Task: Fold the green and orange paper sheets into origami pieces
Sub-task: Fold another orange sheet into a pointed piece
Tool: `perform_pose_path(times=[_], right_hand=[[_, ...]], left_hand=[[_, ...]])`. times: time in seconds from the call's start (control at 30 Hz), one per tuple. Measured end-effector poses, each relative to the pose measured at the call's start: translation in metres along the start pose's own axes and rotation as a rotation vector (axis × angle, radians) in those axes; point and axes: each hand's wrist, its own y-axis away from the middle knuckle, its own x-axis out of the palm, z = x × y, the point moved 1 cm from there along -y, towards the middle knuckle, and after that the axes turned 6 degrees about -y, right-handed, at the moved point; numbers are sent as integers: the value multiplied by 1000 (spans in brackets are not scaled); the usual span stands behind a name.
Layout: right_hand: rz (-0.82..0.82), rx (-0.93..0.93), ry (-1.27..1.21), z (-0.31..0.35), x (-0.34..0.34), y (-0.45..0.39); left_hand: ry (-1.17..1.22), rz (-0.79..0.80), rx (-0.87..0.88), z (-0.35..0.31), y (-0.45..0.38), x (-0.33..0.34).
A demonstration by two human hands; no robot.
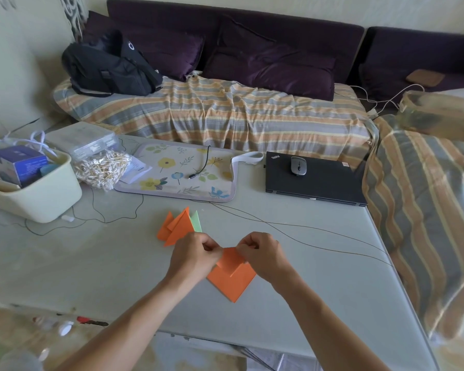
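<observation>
The left hand (192,257) and right hand (263,254) cover the top corners of the orange sheet (232,279), so the pinch of the fingers (212,247) on it cannot be made out. The green piece (196,222) shows only as a sliver behind the folded orange pieces (176,227). The cream basket (38,194) is cut off by the left edge. A blurred brownish object (439,113) at the right edge cannot be identified. The items under the surface (91,250) near the bottom left are blurred.

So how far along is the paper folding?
Some looks done: folded orange pieces lie on the table over a green piece. In hand: the left hand and right hand pinch a part-folded orange sheet. It still needs finishing.
</observation>
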Motion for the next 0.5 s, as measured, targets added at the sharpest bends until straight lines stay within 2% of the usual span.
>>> perform_pose_path(times=[0.2, 0.5], right_hand=[[94, 23, -22, -3, 2, 1], [123, -35, 11, -3, 2, 2]], left_hand=[[-25, 32, 61, 0, 2, 0], [-25, 71, 66, -2, 2, 0]])
